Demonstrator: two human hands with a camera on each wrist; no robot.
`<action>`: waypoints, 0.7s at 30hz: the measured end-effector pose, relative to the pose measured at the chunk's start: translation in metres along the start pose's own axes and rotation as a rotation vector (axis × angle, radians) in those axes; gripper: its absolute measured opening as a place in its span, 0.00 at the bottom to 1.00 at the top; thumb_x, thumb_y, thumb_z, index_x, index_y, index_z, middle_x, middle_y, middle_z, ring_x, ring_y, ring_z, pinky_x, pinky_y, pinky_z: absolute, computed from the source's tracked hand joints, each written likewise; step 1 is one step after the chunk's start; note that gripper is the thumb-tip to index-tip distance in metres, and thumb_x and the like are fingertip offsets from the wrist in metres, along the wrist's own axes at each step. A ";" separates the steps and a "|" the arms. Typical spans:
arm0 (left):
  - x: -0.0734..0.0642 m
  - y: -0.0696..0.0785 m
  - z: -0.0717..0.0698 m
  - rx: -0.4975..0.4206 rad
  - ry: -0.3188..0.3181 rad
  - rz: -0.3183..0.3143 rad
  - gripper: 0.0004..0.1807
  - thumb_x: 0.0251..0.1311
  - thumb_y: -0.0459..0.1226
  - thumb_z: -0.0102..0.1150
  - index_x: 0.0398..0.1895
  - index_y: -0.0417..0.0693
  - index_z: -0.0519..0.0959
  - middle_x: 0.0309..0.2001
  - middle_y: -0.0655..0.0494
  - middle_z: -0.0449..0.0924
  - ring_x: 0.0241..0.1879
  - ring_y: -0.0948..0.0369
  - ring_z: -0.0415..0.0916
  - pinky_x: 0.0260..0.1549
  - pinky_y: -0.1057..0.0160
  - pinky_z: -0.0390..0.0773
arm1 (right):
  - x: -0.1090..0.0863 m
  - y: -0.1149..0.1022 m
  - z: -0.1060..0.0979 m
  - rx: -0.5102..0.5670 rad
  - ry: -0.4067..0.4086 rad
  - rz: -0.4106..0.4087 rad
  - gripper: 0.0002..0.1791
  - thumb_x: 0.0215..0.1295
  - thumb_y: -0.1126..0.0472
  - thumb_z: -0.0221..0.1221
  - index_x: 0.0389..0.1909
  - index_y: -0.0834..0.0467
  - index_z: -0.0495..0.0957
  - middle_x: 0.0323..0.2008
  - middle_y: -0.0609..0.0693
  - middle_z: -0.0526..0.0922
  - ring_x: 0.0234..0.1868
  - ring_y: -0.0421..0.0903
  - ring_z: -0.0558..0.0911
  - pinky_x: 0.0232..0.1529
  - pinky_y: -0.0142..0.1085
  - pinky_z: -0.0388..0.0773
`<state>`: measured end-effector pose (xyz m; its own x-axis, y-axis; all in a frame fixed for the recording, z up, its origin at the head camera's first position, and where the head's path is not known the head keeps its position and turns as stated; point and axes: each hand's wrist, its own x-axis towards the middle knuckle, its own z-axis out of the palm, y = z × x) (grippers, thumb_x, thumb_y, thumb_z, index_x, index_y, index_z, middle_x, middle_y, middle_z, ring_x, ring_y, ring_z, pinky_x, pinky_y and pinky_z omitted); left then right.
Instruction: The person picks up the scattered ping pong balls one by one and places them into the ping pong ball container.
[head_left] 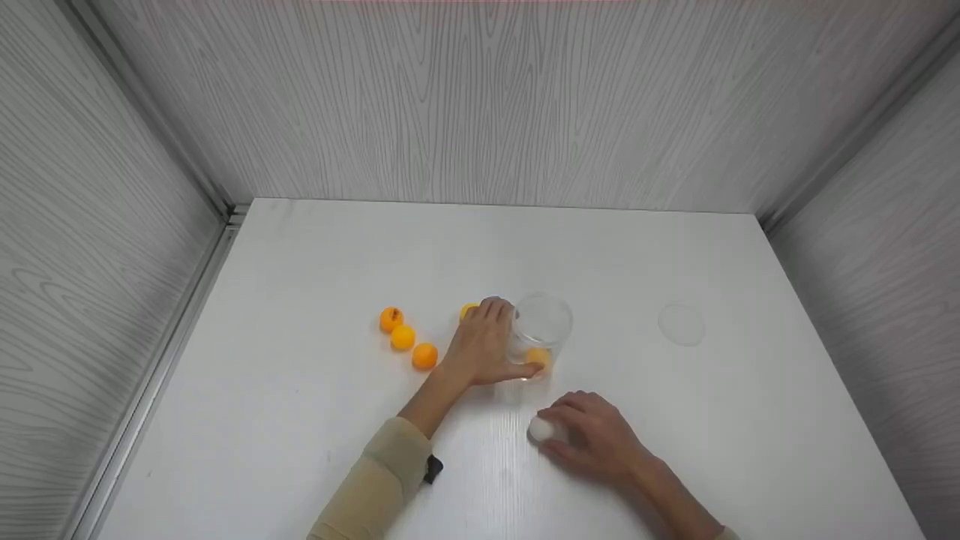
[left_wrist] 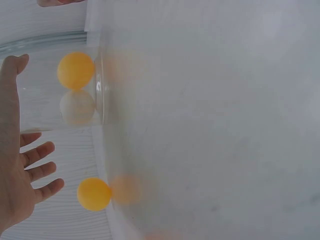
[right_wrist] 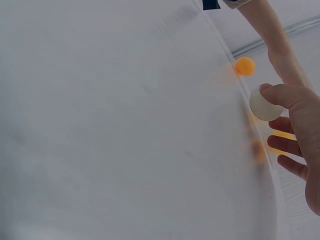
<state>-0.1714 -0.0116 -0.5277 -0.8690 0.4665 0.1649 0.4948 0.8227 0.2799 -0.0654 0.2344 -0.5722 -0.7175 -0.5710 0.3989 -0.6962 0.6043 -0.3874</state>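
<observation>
In the head view, my left hand (head_left: 484, 345) holds the side of a clear plastic jar (head_left: 544, 320), its thumb across the near side. The left wrist view shows an orange ping-pong ball (left_wrist: 76, 70) and a whitish ball (left_wrist: 77, 107) inside the jar, near its bottom. My right hand (head_left: 596, 435) is nearer the front of the table, lower right of the jar. It pinches a white ping-pong ball (right_wrist: 265, 104) between thumb and fingers. Another orange ball (head_left: 468, 309) shows just beyond the left hand, partly hidden by it.
Three orange balls, one of them the nearest ball (head_left: 424, 356), lie in a slanting row left of the left hand. A clear round lid (head_left: 681, 323) lies flat on the right of the white table (head_left: 315, 255). Grey wood-grain panels (head_left: 487, 105) enclose the table.
</observation>
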 end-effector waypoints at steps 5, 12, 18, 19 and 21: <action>0.000 0.000 0.000 0.008 0.004 0.002 0.50 0.53 0.74 0.61 0.63 0.45 0.70 0.60 0.49 0.75 0.65 0.51 0.71 0.68 0.52 0.75 | 0.002 0.000 -0.003 -0.009 0.022 -0.018 0.22 0.55 0.51 0.78 0.51 0.45 0.87 0.44 0.39 0.88 0.44 0.39 0.84 0.47 0.39 0.84; 0.000 0.001 0.000 0.030 0.011 0.010 0.49 0.53 0.74 0.61 0.63 0.45 0.70 0.60 0.49 0.75 0.64 0.51 0.71 0.65 0.53 0.76 | 0.006 0.003 -0.008 -0.020 0.098 -0.099 0.24 0.50 0.54 0.80 0.50 0.47 0.87 0.42 0.41 0.88 0.43 0.41 0.85 0.48 0.41 0.84; 0.001 0.001 -0.001 0.028 0.000 0.004 0.50 0.53 0.74 0.61 0.64 0.45 0.70 0.60 0.49 0.75 0.65 0.51 0.71 0.66 0.53 0.76 | 0.009 0.006 -0.015 -0.022 0.130 -0.111 0.24 0.49 0.54 0.81 0.49 0.48 0.87 0.41 0.42 0.88 0.43 0.40 0.84 0.46 0.33 0.81; 0.001 0.001 -0.001 0.025 -0.002 0.002 0.50 0.53 0.74 0.60 0.64 0.45 0.70 0.60 0.49 0.75 0.64 0.51 0.71 0.66 0.53 0.76 | 0.009 0.007 -0.017 -0.016 0.132 -0.106 0.24 0.49 0.54 0.81 0.49 0.48 0.87 0.41 0.42 0.87 0.43 0.40 0.84 0.45 0.32 0.80; 0.001 0.001 -0.001 0.023 -0.004 0.000 0.50 0.53 0.75 0.60 0.64 0.45 0.70 0.60 0.49 0.75 0.64 0.51 0.71 0.66 0.53 0.76 | 0.010 0.007 -0.019 -0.014 0.132 -0.098 0.24 0.50 0.54 0.81 0.50 0.48 0.87 0.42 0.42 0.88 0.44 0.40 0.84 0.46 0.31 0.80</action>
<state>-0.1715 -0.0107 -0.5261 -0.8692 0.4675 0.1612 0.4943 0.8300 0.2584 -0.0769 0.2438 -0.5552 -0.6365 -0.5502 0.5405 -0.7620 0.5572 -0.3301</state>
